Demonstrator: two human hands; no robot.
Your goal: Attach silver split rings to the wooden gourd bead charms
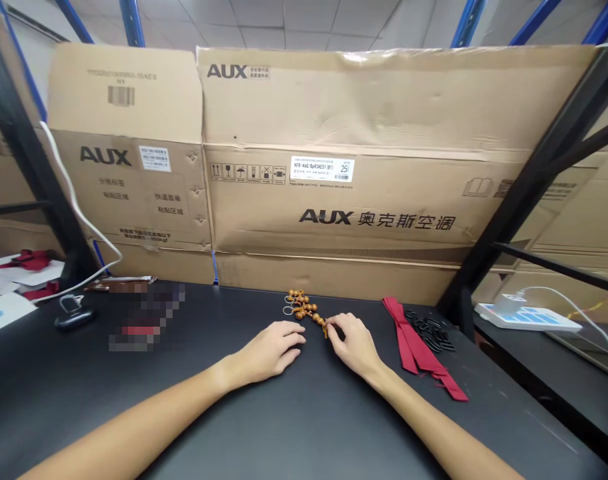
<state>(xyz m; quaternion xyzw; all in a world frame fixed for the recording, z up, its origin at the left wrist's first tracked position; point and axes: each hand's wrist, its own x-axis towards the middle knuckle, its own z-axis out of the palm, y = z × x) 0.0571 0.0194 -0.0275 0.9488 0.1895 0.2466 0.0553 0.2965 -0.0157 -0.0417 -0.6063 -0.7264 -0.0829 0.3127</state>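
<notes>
A small cluster of beaded keychains (304, 308), with round yellow-brown beads and thin metal rings, lies on the black table in front of the cardboard. At its near right end, my right hand (355, 343) pinches the tail of one keychain between thumb and index finger. My left hand (270, 351) rests on the table just left of the beads, fingers apart and slightly bent, holding nothing. Folded red ribbon strips (418, 343) lie to the right of my right hand. Beside them is a heap of black rings or loops (433, 331).
Large cardboard sheets (374, 113) stand along the back edge. A dark key fob (75, 317) and a brown packet (121, 285) lie at left, near a pixelated patch. Black frame posts (514, 180) rise on both sides. A white power strip (529, 317) sits beyond at right.
</notes>
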